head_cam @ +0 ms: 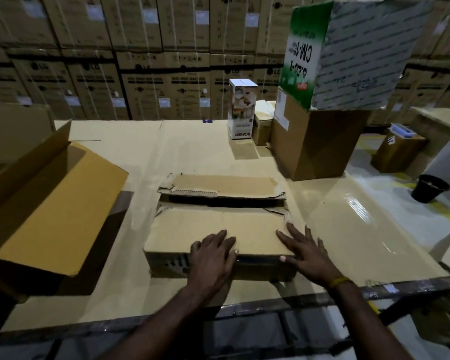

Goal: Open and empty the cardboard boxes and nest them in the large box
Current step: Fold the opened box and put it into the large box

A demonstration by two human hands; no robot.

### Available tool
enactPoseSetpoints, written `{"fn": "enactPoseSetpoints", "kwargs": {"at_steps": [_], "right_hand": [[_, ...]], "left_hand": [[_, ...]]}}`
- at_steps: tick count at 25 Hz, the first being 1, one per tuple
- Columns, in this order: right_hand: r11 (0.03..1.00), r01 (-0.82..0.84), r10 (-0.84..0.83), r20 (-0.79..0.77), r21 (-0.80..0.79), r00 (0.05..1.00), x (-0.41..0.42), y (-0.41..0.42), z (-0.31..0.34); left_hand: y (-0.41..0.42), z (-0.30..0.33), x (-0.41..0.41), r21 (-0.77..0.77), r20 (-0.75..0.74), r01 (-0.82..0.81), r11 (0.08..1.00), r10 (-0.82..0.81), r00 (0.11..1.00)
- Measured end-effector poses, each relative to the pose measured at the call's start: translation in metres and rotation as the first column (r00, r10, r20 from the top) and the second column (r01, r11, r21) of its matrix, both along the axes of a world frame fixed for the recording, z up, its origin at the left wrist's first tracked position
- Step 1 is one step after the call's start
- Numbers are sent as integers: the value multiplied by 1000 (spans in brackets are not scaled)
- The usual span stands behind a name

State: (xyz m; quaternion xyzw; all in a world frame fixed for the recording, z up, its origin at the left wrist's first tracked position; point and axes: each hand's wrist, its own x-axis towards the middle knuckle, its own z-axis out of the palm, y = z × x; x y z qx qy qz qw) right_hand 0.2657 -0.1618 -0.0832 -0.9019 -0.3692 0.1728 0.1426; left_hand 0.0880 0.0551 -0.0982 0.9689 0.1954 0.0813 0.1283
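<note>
My left hand (213, 252) lies flat on the near edge of a low, flat brown cardboard box (216, 224), its fingers relaxed and spread over the top, the thumb reaching over the front edge. My right hand (303, 252) rests on the same near edge, just beside the right corner, also with straight fingers and holding nothing; a yellow band (340, 281) sits on its wrist. The box stands on a table covered with pale cardboard sheets (140, 157), close to the table's front edge. Beyond my fingers the top of the box is torn open: a ragged flap (224, 187) lies folded back on the far side, with a dark gap between it and the near flap. To the left of my left hand, well apart, there is a large open brown cardboard box (47, 201) lying tilted, its flaps spread. Farther away, beyond my right hand, stands a tall plain brown carton (315, 144), and on top of it a green and white printed box (348, 53) sits tilted. Just left of this carton stands a narrow white upright box with pictures (242, 110), and between them a small brown box (263, 128). To the right, on the floor, is a black round bucket (430, 188). Behind everything rises a wall of stacked brown cartons (140, 61).
</note>
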Motion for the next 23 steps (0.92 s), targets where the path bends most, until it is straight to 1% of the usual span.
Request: {"fn": "enactPoseSetpoints", "kwargs": {"at_steps": [2,3,5,6,8,11,15,17,21,23], "right_hand": [[999,7,-8,-40,-35,999,16,13,13],[996,13,-13,-4,-86,1000,19,28,15],[980,64,-41,124,-186,991,9,66,9],[977,112,-81,170,-183,982,1,86,3],[976,179,-149,222,-121,963,-14,124,-9],[984,175,-158,277,-39,948,-12,165,-15],[983,181,-184,330,41,926,25,201,-16],[981,189,-190,331,34,924,50,213,-15],[976,212,-191,286,-44,939,90,234,-14],[975,202,-171,277,-89,946,100,240,-18]], "left_hand": [[17,-6,11,0,-30,-30,1000,30,999],[29,-8,19,-4,-42,-46,999,46,998],[54,-11,36,-14,-63,-55,998,54,997],[64,-12,45,-21,-69,-47,999,45,997],[82,-12,58,-29,-44,-54,998,52,998],[109,-13,74,-1,-1,-92,996,92,996],[155,-18,103,125,120,-117,985,102,987],[178,-17,120,137,125,-136,981,119,985],[211,-18,146,124,28,-176,977,174,984],[217,-26,151,113,3,-176,978,177,984]]}}
